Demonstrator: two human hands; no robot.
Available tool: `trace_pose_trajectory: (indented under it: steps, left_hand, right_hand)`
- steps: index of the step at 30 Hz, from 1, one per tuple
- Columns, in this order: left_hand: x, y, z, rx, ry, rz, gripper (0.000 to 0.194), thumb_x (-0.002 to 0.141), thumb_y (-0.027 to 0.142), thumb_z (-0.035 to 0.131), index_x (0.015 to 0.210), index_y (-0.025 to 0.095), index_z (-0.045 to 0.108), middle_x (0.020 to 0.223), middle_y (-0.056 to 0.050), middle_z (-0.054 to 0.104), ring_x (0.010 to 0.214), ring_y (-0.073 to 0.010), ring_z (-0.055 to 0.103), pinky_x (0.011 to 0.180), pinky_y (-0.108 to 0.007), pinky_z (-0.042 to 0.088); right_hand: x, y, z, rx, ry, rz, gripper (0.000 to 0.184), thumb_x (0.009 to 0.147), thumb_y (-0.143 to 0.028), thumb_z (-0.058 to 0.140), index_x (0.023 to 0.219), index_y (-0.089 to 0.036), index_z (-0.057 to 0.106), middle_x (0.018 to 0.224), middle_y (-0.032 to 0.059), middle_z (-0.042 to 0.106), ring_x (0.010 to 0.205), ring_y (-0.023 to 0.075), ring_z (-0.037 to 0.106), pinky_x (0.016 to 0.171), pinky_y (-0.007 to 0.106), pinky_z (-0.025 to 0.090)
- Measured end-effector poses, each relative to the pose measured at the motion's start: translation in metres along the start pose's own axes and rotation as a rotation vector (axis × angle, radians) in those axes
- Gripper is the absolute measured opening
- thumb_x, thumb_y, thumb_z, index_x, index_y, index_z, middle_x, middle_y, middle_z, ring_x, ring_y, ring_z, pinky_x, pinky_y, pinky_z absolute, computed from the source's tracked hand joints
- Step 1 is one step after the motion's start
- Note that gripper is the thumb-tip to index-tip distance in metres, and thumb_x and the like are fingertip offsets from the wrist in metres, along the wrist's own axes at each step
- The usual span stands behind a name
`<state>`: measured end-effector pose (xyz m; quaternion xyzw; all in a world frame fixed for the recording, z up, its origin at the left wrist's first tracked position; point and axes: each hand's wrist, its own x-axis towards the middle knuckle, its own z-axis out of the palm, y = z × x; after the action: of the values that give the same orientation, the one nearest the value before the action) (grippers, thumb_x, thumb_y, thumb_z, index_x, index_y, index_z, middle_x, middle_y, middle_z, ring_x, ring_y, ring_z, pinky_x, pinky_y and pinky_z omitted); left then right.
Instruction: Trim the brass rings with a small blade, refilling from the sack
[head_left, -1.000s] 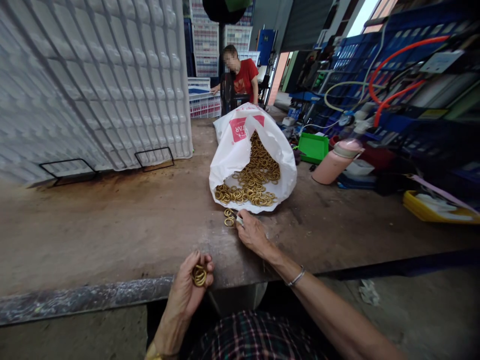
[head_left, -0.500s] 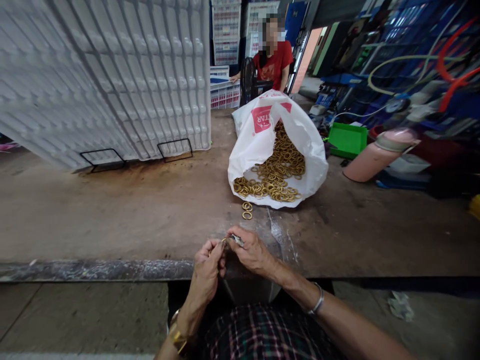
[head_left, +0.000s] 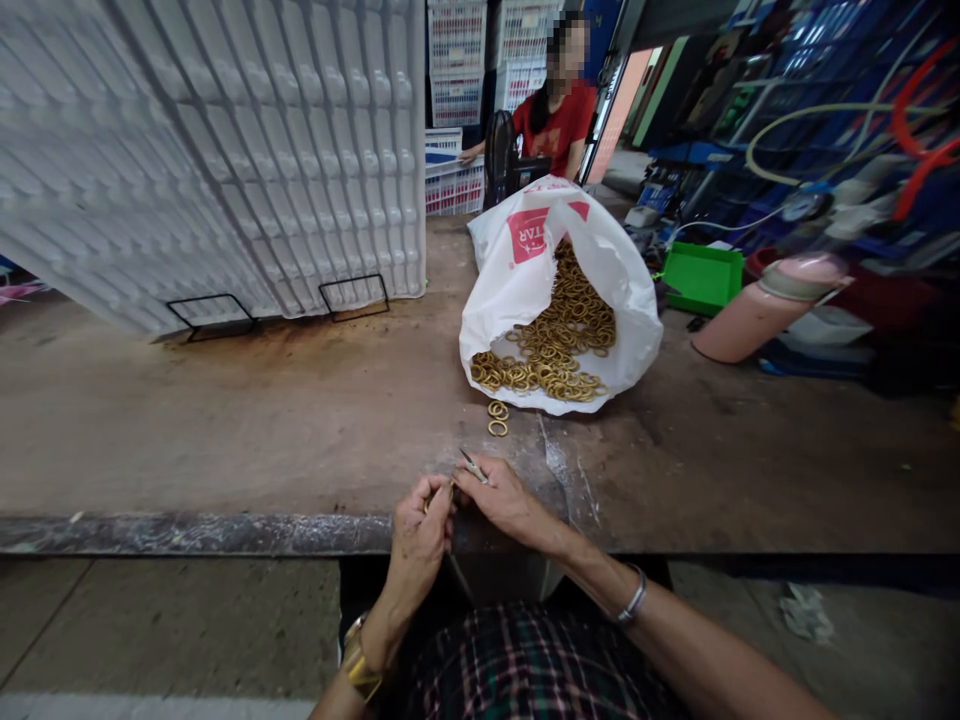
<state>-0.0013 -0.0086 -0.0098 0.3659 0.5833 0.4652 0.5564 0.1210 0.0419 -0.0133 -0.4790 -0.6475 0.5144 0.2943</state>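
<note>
My left hand (head_left: 417, 535) is closed in a pinch near the table's front edge, with a brass-coloured ring (head_left: 427, 505) partly hidden between its fingers. Right beside it, my right hand (head_left: 510, 503) is closed around a small metal tool with a dark pointed tip (head_left: 472, 466); its kind is unclear. The fingertips of both hands meet or nearly meet. Beyond them, several loose brass rings (head_left: 498, 428) lie on the wooden table (head_left: 300, 430). A white plastic bag (head_left: 491, 310) lies open toward me, with many similar rings (head_left: 562, 350) spilling inside it.
Tall white ribbed panels (head_left: 315, 150) stand at the left on black wire stands (head_left: 356, 297). To the right are a green tray (head_left: 705, 278) and a pink bottle (head_left: 739, 318). A person in a red shirt (head_left: 559, 130) sits behind the bag, near stacked white crates (head_left: 457, 95).
The ring that showed between my fingertips is now mostly hidden by them. In my right hand the tool has turned, its pointed tip now up and to the left.
</note>
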Motion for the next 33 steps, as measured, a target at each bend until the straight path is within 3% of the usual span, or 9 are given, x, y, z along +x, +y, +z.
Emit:
trace_pose_trajectory:
  steps: [6, 11, 22, 27, 33]
  left_hand:
    - [0.000, -0.002, -0.001, -0.123, -0.129, -0.064, 0.033, 0.075, 0.050, 0.056, 0.078, 0.017, 0.050, 0.060, 0.005, 0.047, 0.041, -0.0048, 0.038, 0.035, -0.015, 0.029]
    - [-0.001, 0.000, -0.002, -0.179, -0.171, -0.064, 0.032, 0.075, 0.048, 0.056, 0.077, 0.017, 0.050, 0.062, 0.005, 0.047, 0.043, -0.0045, 0.038, 0.036, -0.015, 0.029]
    - [-0.002, 0.004, -0.005, -0.295, -0.193, -0.090, 0.028, 0.077, 0.044, 0.057, 0.076, 0.016, 0.050, 0.059, 0.005, 0.048, 0.042, -0.0039, 0.038, 0.037, -0.015, 0.028]
    - [-0.001, 0.002, -0.004, -0.348, -0.138, -0.081, 0.030, 0.074, 0.044, 0.061, 0.075, 0.018, 0.046, 0.059, 0.006, 0.049, 0.042, -0.0039, 0.039, 0.037, -0.015, 0.029]
    - [0.001, -0.002, -0.002, -0.313, -0.119, -0.045, 0.029, 0.076, 0.044, 0.059, 0.076, 0.018, 0.046, 0.059, 0.006, 0.049, 0.043, -0.0038, 0.038, 0.037, -0.014, 0.029]
  right_hand:
    - [-0.001, -0.002, -0.001, -0.038, 0.006, -0.021, 0.026, 0.081, -0.030, 0.042, 0.059, -0.017, 0.047, 0.053, -0.0050, 0.044, 0.052, 0.0085, 0.038, 0.049, 0.020, 0.028]
    - [-0.001, -0.001, -0.002, 0.024, -0.004, -0.034, 0.026, 0.082, -0.029, 0.041, 0.061, -0.017, 0.050, 0.057, -0.0026, 0.051, 0.055, 0.0093, 0.045, 0.052, 0.021, 0.032]
    - [0.001, -0.003, -0.001, 0.026, 0.007, -0.011, 0.027, 0.082, -0.028, 0.039, 0.060, -0.017, 0.050, 0.055, -0.0027, 0.049, 0.052, 0.0091, 0.045, 0.052, 0.020, 0.033]
    - [0.000, 0.001, -0.006, -0.347, 0.075, -0.099, 0.019, 0.082, -0.020, 0.039, 0.071, -0.018, 0.054, 0.058, -0.0008, 0.052, 0.054, 0.0111, 0.045, 0.054, 0.022, 0.030]
    - [-0.011, 0.001, -0.008, -0.718, -0.094, -0.133, 0.017, 0.077, -0.012, 0.042, 0.078, -0.017, 0.058, 0.068, 0.0030, 0.061, 0.058, 0.0121, 0.050, 0.055, 0.023, 0.027]
